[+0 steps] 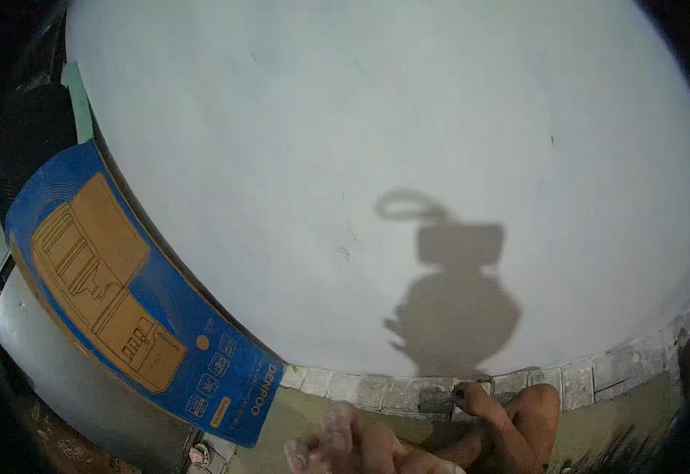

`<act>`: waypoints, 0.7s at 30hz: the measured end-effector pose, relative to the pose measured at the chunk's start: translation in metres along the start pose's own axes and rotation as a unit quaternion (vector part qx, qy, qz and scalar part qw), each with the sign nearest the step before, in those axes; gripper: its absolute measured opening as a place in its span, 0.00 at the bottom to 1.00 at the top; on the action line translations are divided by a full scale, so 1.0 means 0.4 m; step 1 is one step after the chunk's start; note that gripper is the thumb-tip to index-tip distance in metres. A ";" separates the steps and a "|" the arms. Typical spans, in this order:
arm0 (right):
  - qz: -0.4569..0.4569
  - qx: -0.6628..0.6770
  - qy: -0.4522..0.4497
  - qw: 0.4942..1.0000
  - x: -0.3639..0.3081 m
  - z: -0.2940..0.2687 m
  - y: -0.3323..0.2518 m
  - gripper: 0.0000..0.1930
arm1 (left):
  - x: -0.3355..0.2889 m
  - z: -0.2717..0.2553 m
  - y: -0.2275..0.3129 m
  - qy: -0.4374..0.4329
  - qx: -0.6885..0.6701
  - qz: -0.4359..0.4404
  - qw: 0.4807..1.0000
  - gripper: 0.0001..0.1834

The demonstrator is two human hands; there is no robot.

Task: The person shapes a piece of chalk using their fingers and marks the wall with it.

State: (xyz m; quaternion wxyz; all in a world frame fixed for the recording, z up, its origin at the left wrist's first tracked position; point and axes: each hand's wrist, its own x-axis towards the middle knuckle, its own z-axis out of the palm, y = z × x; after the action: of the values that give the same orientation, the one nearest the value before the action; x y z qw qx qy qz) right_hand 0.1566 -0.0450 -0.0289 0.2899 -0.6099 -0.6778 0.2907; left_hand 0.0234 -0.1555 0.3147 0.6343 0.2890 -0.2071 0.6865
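Note:
My right hand (478, 401) is low in front of me, at the tile strip along the foot of a white wall. Its fingers are bent in toward a small dark patch at their tips. Whether that is a held thing or shadow, I cannot make out. Beside it, a bent limb (541, 407), seemingly my knee, rises at the lower right. Nearer and to the left, my left hand (345, 442) is smeared by motion at the lower edge, so its grip is unclear. The grey-white tiles (396, 395) look darker just left of my right hand.
A blue and brown cardboard box (155, 292) with a printed appliance drawing leans along the left. A pale metal surface (69, 324) lies behind it. The white wall (321, 158) fills most of the view and carries a shadow of a head with a device on top.

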 end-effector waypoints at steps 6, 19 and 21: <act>-0.027 0.009 -0.030 0.999 0.000 -0.008 -0.002 0.10 | 0.008 -0.023 0.008 -0.003 0.010 0.001 1.000 0.22; -0.026 0.018 -0.017 0.999 0.008 0.074 0.081 0.10 | -0.087 -0.641 0.003 -0.036 0.658 -0.297 0.691 0.15; -0.100 0.069 0.069 0.990 0.025 0.074 0.078 0.10 | -0.129 -0.818 0.016 -0.141 0.773 -0.326 0.526 0.14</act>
State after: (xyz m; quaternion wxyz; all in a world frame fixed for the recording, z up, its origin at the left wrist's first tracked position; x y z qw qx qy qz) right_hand 0.1542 -0.0333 -0.0715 0.4056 -0.5360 -0.6920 0.2634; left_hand -0.0255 0.0180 0.0366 0.3050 0.8062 0.4264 0.2743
